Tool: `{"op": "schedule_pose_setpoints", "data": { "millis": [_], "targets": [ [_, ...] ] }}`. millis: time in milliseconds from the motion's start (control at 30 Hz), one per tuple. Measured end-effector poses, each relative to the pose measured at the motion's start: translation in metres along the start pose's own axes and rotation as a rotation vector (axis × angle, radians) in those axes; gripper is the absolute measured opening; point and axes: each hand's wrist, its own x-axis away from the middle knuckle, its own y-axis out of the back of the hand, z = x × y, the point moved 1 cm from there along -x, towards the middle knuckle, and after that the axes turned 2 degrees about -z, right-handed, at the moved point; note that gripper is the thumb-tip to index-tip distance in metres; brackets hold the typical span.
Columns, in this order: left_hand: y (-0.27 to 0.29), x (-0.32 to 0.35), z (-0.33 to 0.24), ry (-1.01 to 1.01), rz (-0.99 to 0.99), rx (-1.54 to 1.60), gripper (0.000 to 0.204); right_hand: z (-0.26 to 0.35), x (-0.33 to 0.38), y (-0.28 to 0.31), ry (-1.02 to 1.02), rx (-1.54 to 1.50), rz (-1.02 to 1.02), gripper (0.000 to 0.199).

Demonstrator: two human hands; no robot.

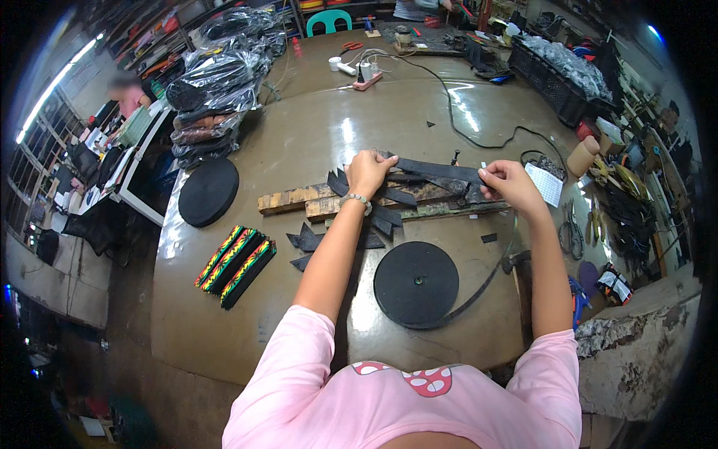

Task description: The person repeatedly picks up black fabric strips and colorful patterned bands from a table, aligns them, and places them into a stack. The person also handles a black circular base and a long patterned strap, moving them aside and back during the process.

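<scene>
A black webbing strap point(436, 169) stretches between my hands above some worn wooden bars point(295, 199). Its left end is pinched in my left hand point(366, 176), fingers closed. My right hand point(513, 187) grips the other end between thumb and fingers. From below that hand the strap seems to run down to a flat black webbing roll point(416, 283) on the table in front of me. Cut black strap pieces point(305, 239), several with slanted ends, lie under and beside my left forearm. A small dark tool stands upright behind the strap, mostly hidden.
Patterned red, yellow and green strips point(235, 263) lie at left, below another black roll point(209, 192). Plastic-wrapped bundles point(224, 82) are piled behind. A power strip point(367, 81) trails a black cable across the table. Scissors point(571, 230) and a hammer head point(514, 261) lie right.
</scene>
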Motion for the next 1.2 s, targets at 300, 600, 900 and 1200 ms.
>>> {"op": "schedule_pose_setpoints", "data": {
  "millis": [300,600,900,1200],
  "targets": [
    [0.002,-0.002,0.008,0.024,-0.077,-0.124,0.047,0.009,-0.012,-0.003,-0.027,-0.014,0.009,0.021],
    [0.000,-0.003,0.007,0.053,-0.025,-0.158,0.048,-0.038,-0.028,0.003,-0.105,-0.047,-0.122,0.027],
    [0.000,-0.004,0.008,0.043,-0.032,-0.172,0.048,-0.074,-0.028,-0.003,-0.208,-0.105,-0.066,0.029],
    [0.003,-0.004,0.007,0.084,0.030,-0.117,0.043,-0.087,-0.032,-0.004,-0.257,-0.132,-0.039,0.030]
  ]
}}
